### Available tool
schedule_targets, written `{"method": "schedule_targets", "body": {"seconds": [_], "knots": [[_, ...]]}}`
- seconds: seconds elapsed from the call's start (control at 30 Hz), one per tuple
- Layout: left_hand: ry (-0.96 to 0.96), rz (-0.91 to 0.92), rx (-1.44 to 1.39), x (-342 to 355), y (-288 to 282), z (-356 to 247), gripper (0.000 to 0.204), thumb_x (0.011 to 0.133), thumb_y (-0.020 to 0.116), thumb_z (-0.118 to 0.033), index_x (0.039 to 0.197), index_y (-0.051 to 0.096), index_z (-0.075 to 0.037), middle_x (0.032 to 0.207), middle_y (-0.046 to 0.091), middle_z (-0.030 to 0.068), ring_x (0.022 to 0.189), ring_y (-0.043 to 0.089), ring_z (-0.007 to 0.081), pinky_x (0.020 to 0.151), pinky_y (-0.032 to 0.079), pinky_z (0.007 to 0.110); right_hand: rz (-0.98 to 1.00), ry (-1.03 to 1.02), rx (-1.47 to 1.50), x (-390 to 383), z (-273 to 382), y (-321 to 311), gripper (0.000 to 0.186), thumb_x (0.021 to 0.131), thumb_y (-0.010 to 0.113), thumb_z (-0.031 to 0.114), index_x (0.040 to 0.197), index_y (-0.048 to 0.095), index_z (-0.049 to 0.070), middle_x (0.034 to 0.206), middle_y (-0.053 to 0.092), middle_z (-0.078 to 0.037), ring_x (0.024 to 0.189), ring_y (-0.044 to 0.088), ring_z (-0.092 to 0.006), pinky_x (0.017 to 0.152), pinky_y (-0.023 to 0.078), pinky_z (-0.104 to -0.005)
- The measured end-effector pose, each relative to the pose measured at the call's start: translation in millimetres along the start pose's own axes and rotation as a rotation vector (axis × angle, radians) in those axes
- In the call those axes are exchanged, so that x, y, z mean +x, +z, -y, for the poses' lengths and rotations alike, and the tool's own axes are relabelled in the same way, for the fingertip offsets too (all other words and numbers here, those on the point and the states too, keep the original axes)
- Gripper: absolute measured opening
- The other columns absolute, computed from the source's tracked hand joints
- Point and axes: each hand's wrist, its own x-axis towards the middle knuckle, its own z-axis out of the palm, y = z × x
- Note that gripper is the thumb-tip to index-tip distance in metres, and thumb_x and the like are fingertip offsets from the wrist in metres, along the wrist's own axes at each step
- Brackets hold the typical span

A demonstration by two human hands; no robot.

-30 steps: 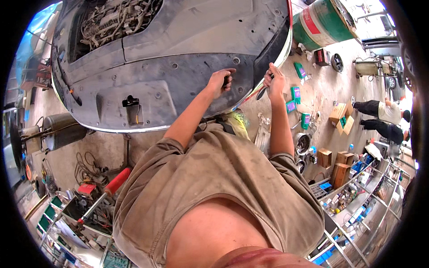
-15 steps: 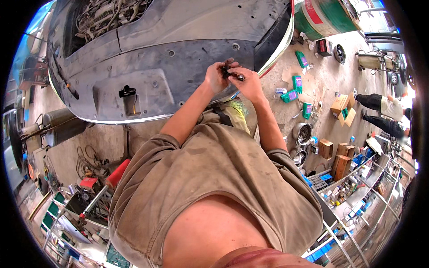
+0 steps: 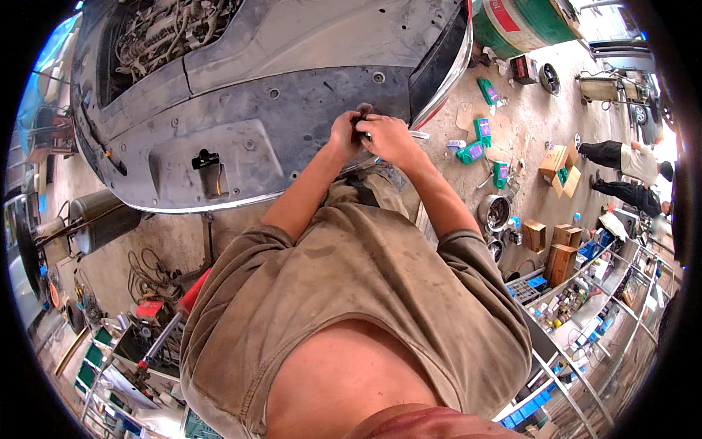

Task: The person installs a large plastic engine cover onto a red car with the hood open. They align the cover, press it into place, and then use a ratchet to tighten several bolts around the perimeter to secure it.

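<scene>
Hands brought together over the near edge of a broad, dusty, dark grey vehicle panel point(image 3: 314, 96). Left hand point(image 3: 344, 134): palm turned inward, fingers bent and closed on a small black object point(image 3: 359, 122), shape mostly hidden. Right hand point(image 3: 389, 139): back uppermost, fingers curled over and meeting the left fingers at that same object; cannot tell whether they clamp it or only press there. Object sits between the two sets of fingertips, above the panel. Pale, slim, rounded piece point(image 3: 419, 134) shows just beyond the right hand, on its right side; cannot tell if it is gripped

Panel carries round fastener holes and a shallow recess point(image 3: 256, 150) with a small cut-out to the left of the hands; thin yellow wire point(image 3: 219, 181) in the cut-out. Larger opening at upper left shows brown-grey, dirty engine parts point(image 3: 172, 33)

Right of the panel: green metal drum point(image 3: 537, 25) with white and red band, several green packets point(image 3: 482, 132) lying on the concrete floor point(image 3: 447, 183), open brown cardboard box point(image 3: 556, 162), round silver wheel rim point(image 3: 496, 212). Two people in dark trousers near the right rim of the view. Left side: dark grey metal cylinder point(image 3: 106, 212), dark coiled hoses point(image 3: 146, 269) on the floor
</scene>
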Motion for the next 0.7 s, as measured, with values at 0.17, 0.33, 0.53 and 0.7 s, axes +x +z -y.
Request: {"method": "schedule_targets", "body": {"seconds": [0.17,0.33,0.53,0.7], "knots": [[-0.004,-0.044,-0.068,-1,6,-5,0.026,0.096,0.035,-0.019,0.102,0.059,-0.008,0.097,0.060,0.0070,0.088,0.058,0.0214,0.082,0.049,0.039,-0.160,-0.004,0.243,6,-1,0,0.017,0.077,0.068,0.016,0.091,0.062,0.008,0.090,0.063,-0.012,0.082,0.064,-0.0340,0.068,0.051,-0.0430],[-0.036,-0.068,0.115,2,6,-17,0.020,0.097,0.044,-0.018,0.102,0.058,-0.007,0.065,0.048,-0.0006,0.054,0.044,0.0143,0.055,0.044,0.032,-0.410,0.136,0.387,27,-41,-5,0.017,0.074,0.070,0.007,0.088,0.062,0.003,0.084,0.066,-0.015,0.079,0.065,-0.0329,0.069,0.052,-0.0367],[0.478,-0.169,1.039,16,5,-12,0.027,0.096,0.049,-0.024,0.113,0.061,-0.006,0.063,0.058,0.0064,0.051,0.054,0.0206,0.051,0.044,0.038,-0.380,0.170,0.145,68,-108,-2,0.020,0.073,0.075,0.017,0.083,0.064,0.003,0.082,0.067,-0.017,0.080,0.065,-0.0367,0.070,0.051,-0.0416],[0.877,-0.254,1.690,21,12,-23,0.026,0.092,0.053,-0.023,0.115,0.062,-0.014,0.074,0.066,0.0184,0.072,0.065,0.0367,0.064,0.051,0.049,-0.139,0.238,0.115,87,-117,-7,0.029,0.070,0.080,0.027,0.082,0.067,0.004,0.080,0.067,-0.018,0.078,0.064,-0.0376,0.070,0.051,-0.0431]]}}
